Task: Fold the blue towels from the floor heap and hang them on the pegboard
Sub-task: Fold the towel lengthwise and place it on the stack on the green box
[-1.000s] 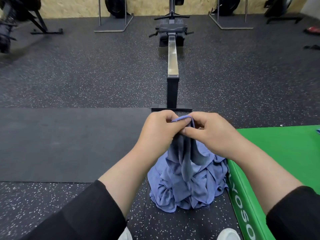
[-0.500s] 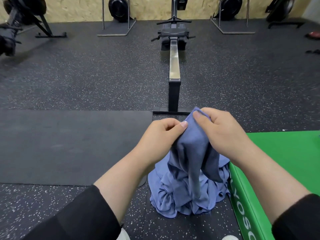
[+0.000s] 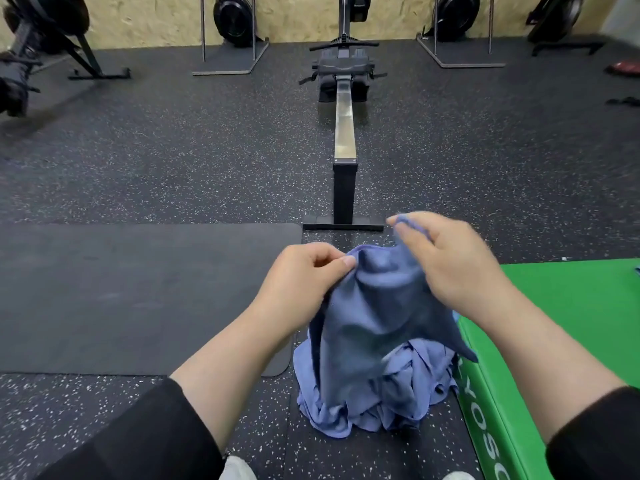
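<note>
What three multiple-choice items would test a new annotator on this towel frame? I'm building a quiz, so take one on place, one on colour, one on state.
1. Where does the towel heap lie?
A. on the green mat
B. on the speckled floor, beside the green mat
C. on the rowing machine's rail

2. What colour is the held towel?
A. blue
B. white
C. red

3. How is the held towel gripped?
A. by the left hand alone
B. by neither hand
C. pinched by both hands along its top edge

Answers:
1 B: the heap sits on the floor against the side of the green mat.
2 A: the cloth is blue, like the heap under it.
3 C: the left hand and the right hand each pinch the top edge, and the towel hangs above the heap.
</note>
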### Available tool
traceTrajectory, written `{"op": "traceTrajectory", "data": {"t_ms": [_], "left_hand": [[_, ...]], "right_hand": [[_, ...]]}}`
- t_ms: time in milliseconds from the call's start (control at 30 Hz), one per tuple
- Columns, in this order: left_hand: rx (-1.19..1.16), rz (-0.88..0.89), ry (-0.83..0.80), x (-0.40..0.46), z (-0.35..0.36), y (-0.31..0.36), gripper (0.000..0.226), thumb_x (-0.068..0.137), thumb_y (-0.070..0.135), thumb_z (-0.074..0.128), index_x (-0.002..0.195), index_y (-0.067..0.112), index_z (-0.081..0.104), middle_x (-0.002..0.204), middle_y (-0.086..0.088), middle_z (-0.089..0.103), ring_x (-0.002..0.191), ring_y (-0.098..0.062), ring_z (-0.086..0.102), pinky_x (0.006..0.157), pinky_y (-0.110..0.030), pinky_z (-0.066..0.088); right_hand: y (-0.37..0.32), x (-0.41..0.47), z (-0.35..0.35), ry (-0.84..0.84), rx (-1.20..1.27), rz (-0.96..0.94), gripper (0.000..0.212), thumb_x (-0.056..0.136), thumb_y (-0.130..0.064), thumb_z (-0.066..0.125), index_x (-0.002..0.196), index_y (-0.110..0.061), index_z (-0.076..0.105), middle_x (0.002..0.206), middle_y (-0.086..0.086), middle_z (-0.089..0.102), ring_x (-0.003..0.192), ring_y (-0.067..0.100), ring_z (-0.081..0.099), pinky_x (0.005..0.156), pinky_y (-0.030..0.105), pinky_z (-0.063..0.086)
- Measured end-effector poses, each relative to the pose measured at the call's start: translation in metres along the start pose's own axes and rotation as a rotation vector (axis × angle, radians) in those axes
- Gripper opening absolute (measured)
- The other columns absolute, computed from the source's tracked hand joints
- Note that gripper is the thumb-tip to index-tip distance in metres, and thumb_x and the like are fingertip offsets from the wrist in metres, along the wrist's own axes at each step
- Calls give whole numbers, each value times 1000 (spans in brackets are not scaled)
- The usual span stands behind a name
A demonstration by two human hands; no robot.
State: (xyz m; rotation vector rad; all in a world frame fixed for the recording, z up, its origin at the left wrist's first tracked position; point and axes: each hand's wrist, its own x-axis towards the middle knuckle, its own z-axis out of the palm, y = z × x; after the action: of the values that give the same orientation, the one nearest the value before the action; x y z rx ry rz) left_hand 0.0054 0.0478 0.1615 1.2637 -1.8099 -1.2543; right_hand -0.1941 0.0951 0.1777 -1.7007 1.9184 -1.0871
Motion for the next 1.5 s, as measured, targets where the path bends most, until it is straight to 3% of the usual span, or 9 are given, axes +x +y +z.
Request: {"op": "traceTrajectory", "data": {"t_ms": [100,200,300,600,800,967,1100,1333,1500], "left_hand": [[-102,26,42,1,5,6,17,89,24,76,75,15,74,68,3,71,61,-6,55,59,-23,43],[-189,23,58,0,6,9,18,88,23,77,74,13,72,67,-2,70,61,-9,56,60,-25,44],[-226,32,68,0,3,9,21,88,24,78,73,12,68,58,-1,60,57,-10,49,55,-24,40],[81,-132,-106,-1,-5,-11,21,96,22,59,79,19,69,68,9,66,63,-8,53,69,-29,47],[-7,-34,10,-2,-10,-1,17,97,22,62,86,20,74,81,2,75,65,-4,56,61,-17,43],[-23,53,-70,-8,-4,9,14,97,20,65,91,21,77,82,6,76,71,-1,60,69,-17,46],[-82,84,-51,-8,-4,10,7,94,20,70,89,19,74,76,-3,72,66,-7,55,64,-19,45],[88,-60,-75,-2,-10,-5,11,93,32,69,88,23,67,70,-1,63,59,-13,48,58,-29,41],[73,-12,81,1,-16,-5,21,91,31,73,78,18,65,61,7,50,50,-8,36,43,-20,32]], "right_hand": [[-7,-4,13,-236,-27,-48,38,99,-32,60,136,-22,62,131,-14,63,120,-4,54,98,9,36],[-8,-7,20,-289,50,-60,20,98,-33,62,116,-30,70,108,-21,71,98,-9,62,88,13,44],[-7,-5,20,-211,33,-51,10,98,-30,62,93,-26,70,85,-11,72,79,3,62,78,25,46],[7,4,3,129,0,116,19,102,-27,54,92,-17,67,83,-4,64,81,19,55,65,29,27],[14,0,6,-114,-87,148,24,96,-32,65,120,-29,66,98,-7,71,93,15,64,75,27,39],[-1,-6,18,-303,-26,-7,47,95,-32,66,139,-41,52,59,-18,57,57,0,49,59,14,38],[-3,-5,23,-286,-22,-38,11,96,-28,65,105,-32,70,91,-14,72,85,3,63,85,28,48],[-2,0,18,-38,-68,17,24,100,-25,56,86,-6,58,74,8,59,69,21,46,66,29,38],[12,1,14,4,-117,142,31,100,-25,57,77,-4,50,64,7,47,64,22,36,54,24,29]]}}
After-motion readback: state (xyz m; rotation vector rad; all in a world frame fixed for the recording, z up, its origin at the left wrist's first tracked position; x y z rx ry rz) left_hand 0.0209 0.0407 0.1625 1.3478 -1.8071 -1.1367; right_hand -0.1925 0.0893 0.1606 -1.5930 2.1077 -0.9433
